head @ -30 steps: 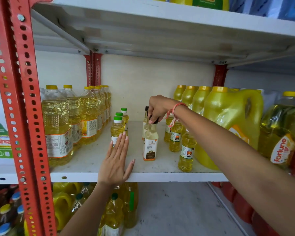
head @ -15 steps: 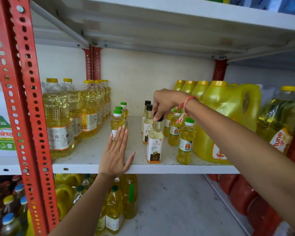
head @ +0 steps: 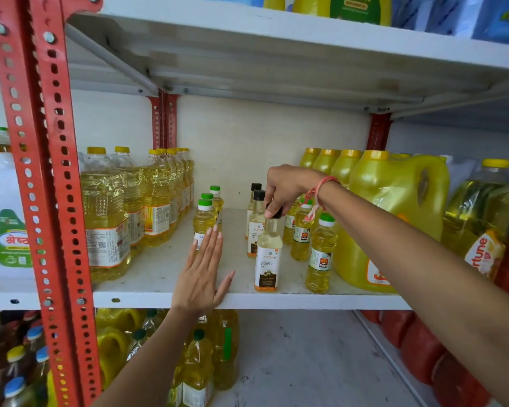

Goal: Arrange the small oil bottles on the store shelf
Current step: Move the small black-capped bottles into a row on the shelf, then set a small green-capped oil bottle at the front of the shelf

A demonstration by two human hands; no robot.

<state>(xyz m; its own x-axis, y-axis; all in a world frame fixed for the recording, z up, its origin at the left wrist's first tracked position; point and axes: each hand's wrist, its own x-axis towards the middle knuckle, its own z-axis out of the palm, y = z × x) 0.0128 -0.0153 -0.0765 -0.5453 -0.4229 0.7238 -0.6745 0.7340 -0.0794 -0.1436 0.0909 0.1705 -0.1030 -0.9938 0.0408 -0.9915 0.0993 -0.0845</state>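
The shelf (head: 159, 277) is white painted metal, matt and scuffed, carried on red painted steel uprights (head: 44, 183) punched with holes. The coconut oil bottle (head: 268, 257) looks like clear glossy glass or plastic, with a paper label and black cap. The 3 green-capped small bottles (head: 204, 221) are shiny clear plastic. The big yellow jug (head: 394, 207) is smooth, translucent plastic.

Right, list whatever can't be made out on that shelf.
Head view only:
- Front coconut oil bottle: cap mostly covered by right hand.
- Front green-capped bottle: label partly behind left hand.
- Fortune bottle: label cut by right forearm.
- Big labelled bottles: print too small.
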